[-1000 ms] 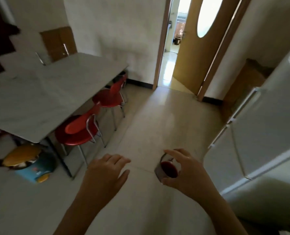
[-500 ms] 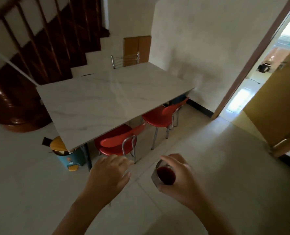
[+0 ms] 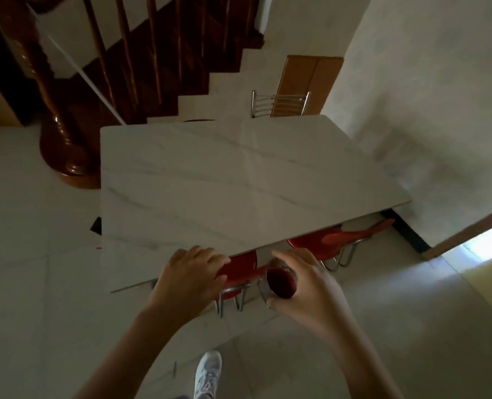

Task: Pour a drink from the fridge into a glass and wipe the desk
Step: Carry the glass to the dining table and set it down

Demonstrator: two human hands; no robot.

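My right hand (image 3: 308,286) grips a small clear glass (image 3: 277,283) of dark red drink from above and the side, just in front of the near edge of the white marble table (image 3: 224,180). My left hand (image 3: 188,279) hovers palm down beside it, fingers loosely curled and holding nothing, over the table's near edge. The tabletop is bare.
Two red chairs (image 3: 334,240) are tucked under the table's near side, and a metal-backed chair (image 3: 280,105) stands at its far end. A dark wooden staircase (image 3: 141,59) rises at the back left. A doorway (image 3: 478,243) opens at the right. My white shoe (image 3: 208,372) is on the tiled floor.
The view has swung left from the fridge and door to face the table, which is now much closer. Both hands have come up to its near edge, the glass still held.
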